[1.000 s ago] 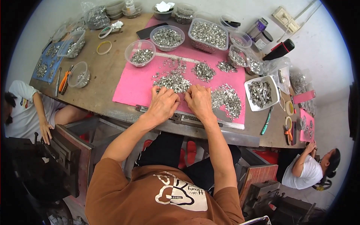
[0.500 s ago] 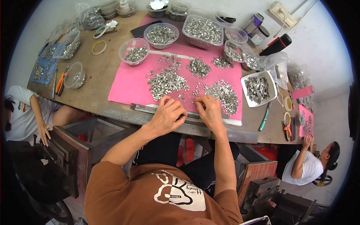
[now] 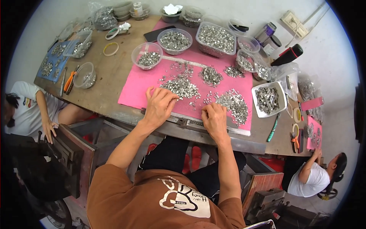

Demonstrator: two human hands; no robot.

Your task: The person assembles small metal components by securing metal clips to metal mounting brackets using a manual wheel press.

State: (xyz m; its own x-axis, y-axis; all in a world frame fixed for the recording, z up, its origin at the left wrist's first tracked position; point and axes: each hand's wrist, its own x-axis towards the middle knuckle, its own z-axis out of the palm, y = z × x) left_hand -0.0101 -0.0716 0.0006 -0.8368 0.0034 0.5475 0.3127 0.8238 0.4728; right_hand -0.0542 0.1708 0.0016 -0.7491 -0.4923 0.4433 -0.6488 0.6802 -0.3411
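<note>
On a pink mat (image 3: pixel 133 87) lie several heaps of small shiny metal pieces. My left hand (image 3: pixel 158 107) is at the near edge of the left heap (image 3: pixel 181 87), thumb and forefinger brought together at the pieces. Whatever is between those fingertips is too small to make out. My right hand (image 3: pixel 214 121) is closed, its fingertips pinched down beside the right heap (image 3: pixel 233 105); its fingers hide what they hold, if anything. Between the hands, a narrow metal rail (image 3: pixel 190 123) runs along the mat's near edge, close to my right fingertips.
Clear plastic tubs of metal pieces (image 3: pixel 216 38) line the mat's far side. A white square dish (image 3: pixel 286 100) stands at right, beside a green-handled tool (image 3: pixel 273 128). Orange-handled pliers (image 3: pixel 69 81) lie left. One person (image 3: pixel 28 101) sits at left, another (image 3: pixel 310 177) at right.
My left hand has moved away from the rail, up and left to the heap. My right hand stays near the rail. The whole view has shifted slightly.
</note>
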